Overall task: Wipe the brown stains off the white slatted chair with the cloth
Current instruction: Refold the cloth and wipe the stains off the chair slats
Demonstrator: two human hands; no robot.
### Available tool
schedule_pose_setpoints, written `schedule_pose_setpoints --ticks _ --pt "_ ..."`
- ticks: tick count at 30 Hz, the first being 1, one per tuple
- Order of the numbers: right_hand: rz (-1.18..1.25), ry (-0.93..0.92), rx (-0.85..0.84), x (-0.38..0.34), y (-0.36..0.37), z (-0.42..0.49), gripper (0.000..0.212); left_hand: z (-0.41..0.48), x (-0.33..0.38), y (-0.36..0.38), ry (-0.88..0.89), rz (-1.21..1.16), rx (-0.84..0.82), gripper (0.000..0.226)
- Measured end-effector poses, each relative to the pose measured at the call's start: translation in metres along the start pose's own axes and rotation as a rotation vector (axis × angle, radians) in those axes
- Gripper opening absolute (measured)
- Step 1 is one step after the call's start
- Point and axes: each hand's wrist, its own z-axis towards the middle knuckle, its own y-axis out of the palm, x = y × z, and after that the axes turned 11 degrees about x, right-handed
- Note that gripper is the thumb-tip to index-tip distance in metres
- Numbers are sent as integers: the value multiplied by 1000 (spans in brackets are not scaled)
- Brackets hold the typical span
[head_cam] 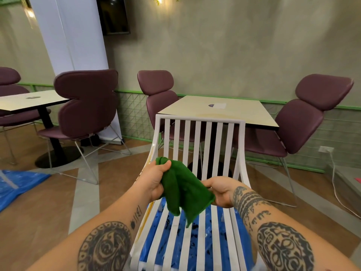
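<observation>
**Desk:** What is sitting closest to the lens?

**Photographer:** Two tattooed forearms are reaching in from the bottom corners. The left hand is gripping the bunched top of a green cloth, with its thumb curling over it. The right hand is pinching the cloth's lower right edge.

**Desk:** Where is the cloth hanging?

**Photographer:** It is hanging stretched between the two hands, over the seat of the white slatted chair. Whether its drooping tip is touching the slats cannot be told. Brown stains are showing along the chair's left side rail.

**Desk:** What is getting in the way?

**Photographer:** The hands and cloth are hiding the slats where the back meets the seat, and the left forearm is covering part of the stained rail.

**Desk:** And around it?

**Photographer:** Blue plastic sheeting is lying on the floor at left and showing between the seat slats. A pale tabletop is standing just behind the chair back, carrying a small paper. Purple padded chairs are flanking it. A second tabletop is sitting at far left, and a white cable is trailing from a wall socket at right.
</observation>
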Motion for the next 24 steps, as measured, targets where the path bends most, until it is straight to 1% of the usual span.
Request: schedule_pose_setpoints --ticks 1,3,5,7,8,9,10,11,12,13,15,17,19,22,24 --pt "9 14 3 1 -3 1 29 0 0 -3 3 19 7 21" --pt "64 -15 32 -1 -5 0 30 3 1 -10 7 45 28 23" --pt "200 -119 101 -7 -9 6 34 7 2 -16 5 46 32 22" --pt "412 -272 124 -11 -14 11 38 6 5 -14 -20 37 16 16" --pt "476 -319 123 -11 -16 14 38 4 7 -12 -34 25 5 13" --pt "460 -321 128 -9 -16 15 40 2 8 -10 -44 11 -8 13" --pt "352 -272 129 -5 -14 16 45 1 9 -7 -44 0 -19 14" --pt "229 -189 134 0 -12 16 48 1 10 -5 -34 -4 -27 15" --pt "156 -105 121 6 -9 18 45 1 10 -3 -23 -4 -32 18" --pt "136 -44 101 10 -7 20 40 1 11 -1 -12 1 -37 20" --pt "170 -17 93 14 -3 23 32 2 12 -1 6 30 -36 20" --pt "220 -60 151 12 -2 25 25 2 14 -4 17 84 -18 17" --pt "214 -162 224 9 -6 26 17 6 17 -11 40 159 50 17" --pt "75 -345 327 3 -14 25 16 16 18 -25 73 300 188 23" --pt "-52 -484 398 -1 -14 23 13 19 17 -27 84 383 243 25"
